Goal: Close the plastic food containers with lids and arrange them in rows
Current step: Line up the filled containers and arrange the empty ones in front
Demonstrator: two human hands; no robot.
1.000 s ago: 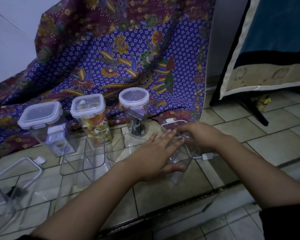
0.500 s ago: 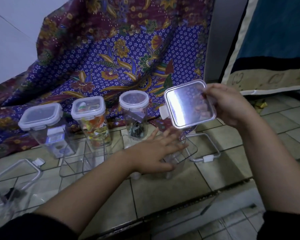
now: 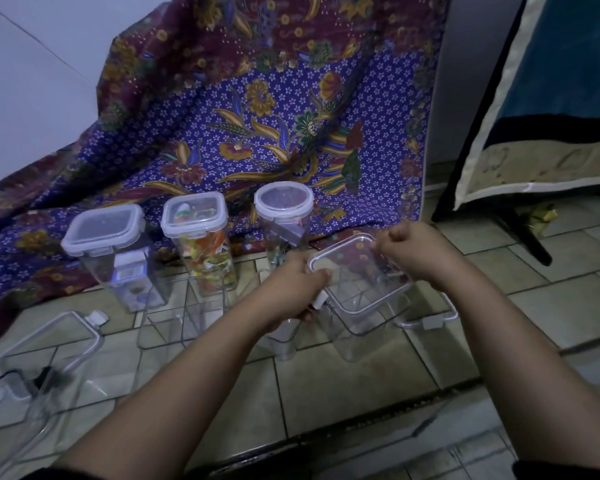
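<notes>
Both hands hold a clear square plastic lid [image 3: 357,275] tilted over the open clear plastic container [image 3: 361,327] on the tiled floor [image 3: 326,386]: the left hand [image 3: 291,289] pinches its near-left edge, and the right hand [image 3: 420,254] curls its fingers on the far-right edge. Three lidded containers [image 3: 201,237] stand in a row just behind, against the patterned purple cloth [image 3: 257,140].

We see a dim, bluish indoor scene with soft shadows; the tiled floor [image 3: 343,386] shines faintly, edges bend and blur, and clear plastic looks hazy.
</notes>
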